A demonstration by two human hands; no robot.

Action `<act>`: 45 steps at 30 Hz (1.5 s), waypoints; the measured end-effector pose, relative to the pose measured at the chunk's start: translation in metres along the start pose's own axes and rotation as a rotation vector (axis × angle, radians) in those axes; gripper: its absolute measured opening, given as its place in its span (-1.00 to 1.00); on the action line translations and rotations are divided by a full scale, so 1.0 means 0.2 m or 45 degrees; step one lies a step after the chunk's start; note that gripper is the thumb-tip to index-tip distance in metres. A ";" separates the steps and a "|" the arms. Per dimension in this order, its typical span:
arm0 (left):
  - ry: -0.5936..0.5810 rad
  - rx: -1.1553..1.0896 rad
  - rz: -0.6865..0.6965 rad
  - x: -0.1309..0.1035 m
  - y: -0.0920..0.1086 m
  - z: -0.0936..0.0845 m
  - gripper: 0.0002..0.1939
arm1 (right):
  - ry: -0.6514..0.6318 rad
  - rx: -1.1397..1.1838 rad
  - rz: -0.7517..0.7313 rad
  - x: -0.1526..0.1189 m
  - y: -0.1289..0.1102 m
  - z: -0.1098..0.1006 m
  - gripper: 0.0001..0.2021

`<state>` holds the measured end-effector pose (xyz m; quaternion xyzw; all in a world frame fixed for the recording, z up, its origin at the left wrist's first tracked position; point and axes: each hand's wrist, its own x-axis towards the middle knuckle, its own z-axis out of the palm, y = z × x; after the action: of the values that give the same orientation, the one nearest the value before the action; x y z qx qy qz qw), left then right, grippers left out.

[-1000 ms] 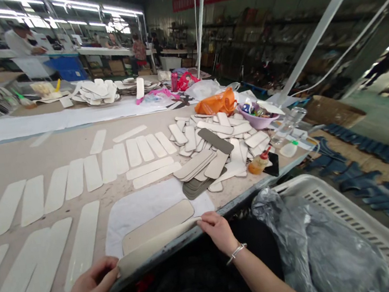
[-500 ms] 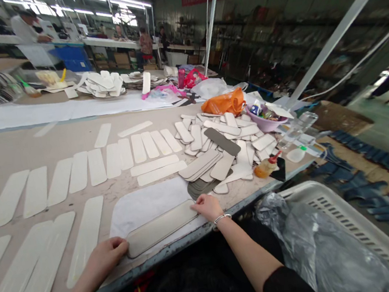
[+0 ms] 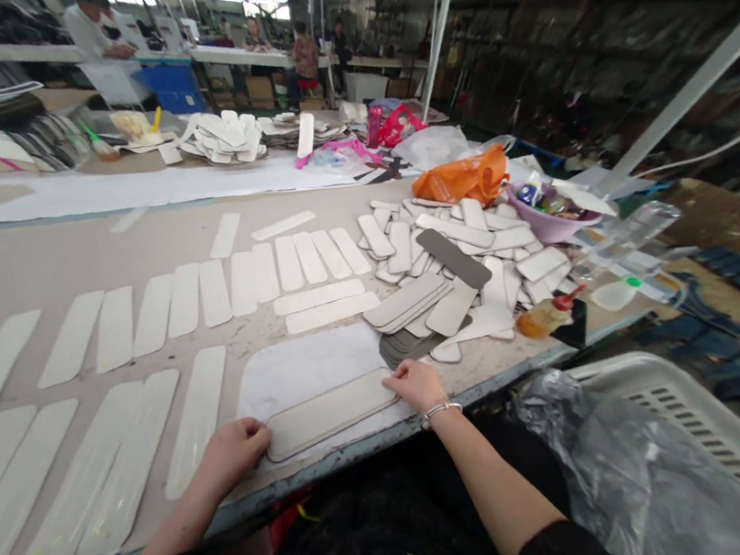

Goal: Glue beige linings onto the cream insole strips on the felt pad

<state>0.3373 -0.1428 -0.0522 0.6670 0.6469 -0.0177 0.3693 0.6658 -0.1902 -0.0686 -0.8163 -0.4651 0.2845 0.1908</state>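
A long beige rounded strip (image 3: 327, 413) lies flat on a white cloth pad (image 3: 306, 366) at the near edge of the worktable (image 3: 27, 264). My left hand (image 3: 233, 453) presses on the strip's left end, fingers curled. My right hand (image 3: 418, 382), with a bracelet at the wrist, rests its fingers on the strip's right end. Just beyond my right hand sits a heap of pale and grey strips (image 3: 439, 272).
Rows of pale strips (image 3: 159, 314) lie spread across the table. An orange bag (image 3: 463, 178), a purple bowl (image 3: 542, 219), a small glue bottle (image 3: 546, 316) and a clear bottle (image 3: 628, 234) stand at the right. A white plastic-lined basket (image 3: 680, 444) sits lower right. People work at far benches.
One second ago both hands held the strip's ends at the table edge, lifted and bent. It now lies flat on the white pad, both hands on its ends.
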 end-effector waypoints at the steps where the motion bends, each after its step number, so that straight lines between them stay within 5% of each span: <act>1: 0.000 -0.024 0.000 -0.01 0.00 0.00 -0.77 | -0.004 0.000 -0.003 0.00 0.00 0.00 -0.80; 9: 0.003 -0.192 0.024 -0.05 0.00 0.00 -0.78 | -0.009 -0.015 -0.035 0.00 0.00 0.00 -0.81; 15: 0.068 -0.338 0.129 -0.08 -0.10 0.03 -0.73 | -0.001 -0.006 -0.035 -0.01 0.00 0.00 -0.81; 20: 0.512 -0.158 0.600 -0.15 -0.19 0.09 -0.73 | -0.010 -0.014 -0.037 -0.01 0.00 0.00 -0.81; 23: 0.587 0.110 0.938 -0.17 -0.23 0.14 -0.74 | -0.011 -0.029 -0.039 0.00 0.00 0.00 -0.80; 26: 0.624 0.292 1.085 -0.14 -0.26 0.17 -0.73 | -0.010 -0.043 -0.032 0.00 -0.01 -0.01 -0.80; 38: 0.763 0.310 1.244 -0.08 -0.27 0.18 -0.76 | -0.035 -0.082 -0.016 0.01 -0.03 -0.02 -0.80; 45: 0.694 0.308 1.115 -0.09 -0.29 0.19 -0.74 | -0.044 -0.135 -0.026 0.02 -0.04 -0.01 -0.84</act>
<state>0.3015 -0.1838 -0.0992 0.8928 0.3738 0.2378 0.0811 0.6636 -0.1840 -0.0637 -0.8155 -0.4909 0.2716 0.1421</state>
